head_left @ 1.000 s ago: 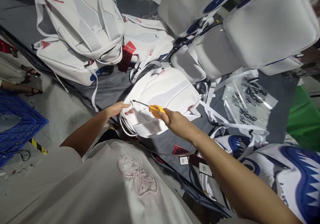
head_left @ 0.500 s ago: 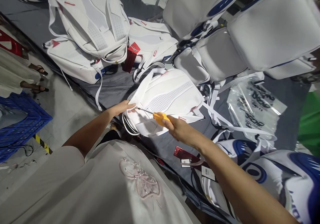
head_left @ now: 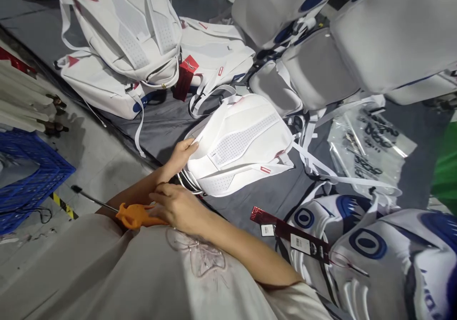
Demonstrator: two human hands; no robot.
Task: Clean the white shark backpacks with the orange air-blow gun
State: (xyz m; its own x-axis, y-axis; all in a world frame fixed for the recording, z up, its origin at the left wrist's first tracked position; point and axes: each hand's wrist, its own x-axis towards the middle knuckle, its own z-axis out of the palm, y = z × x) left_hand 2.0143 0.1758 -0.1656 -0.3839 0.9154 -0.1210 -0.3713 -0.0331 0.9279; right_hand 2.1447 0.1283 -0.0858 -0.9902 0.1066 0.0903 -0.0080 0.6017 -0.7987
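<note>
A white backpack [head_left: 246, 134] lies back panel up on the dark-covered table, its near end towards me. My left hand [head_left: 182, 155] grips the left edge of that end, thumb on top and fingers underneath. In front of my body, close by my left wrist, my right hand [head_left: 180, 208] is closed round an orange-handled tool [head_left: 137, 215]. A thin metal rod with a dark tip sticks out of the tool to the left, away from the backpack. How the fingers wrap the handle is partly hidden.
More white backpacks [head_left: 124, 29] lie behind on the dark table cover [head_left: 160, 125]. Grey-white bags [head_left: 392, 39] stand at the right, by a clear plastic bag [head_left: 367, 148]. Bags with blue eyes [head_left: 367, 244] and red tags sit near right. A blue crate [head_left: 32, 177] stands left; another person's feet [head_left: 57, 115] show.
My right hand has drawn the orange tool off the backpack and swung it left in front of my body. My left hand has shifted slightly and still holds the backpack's end.
</note>
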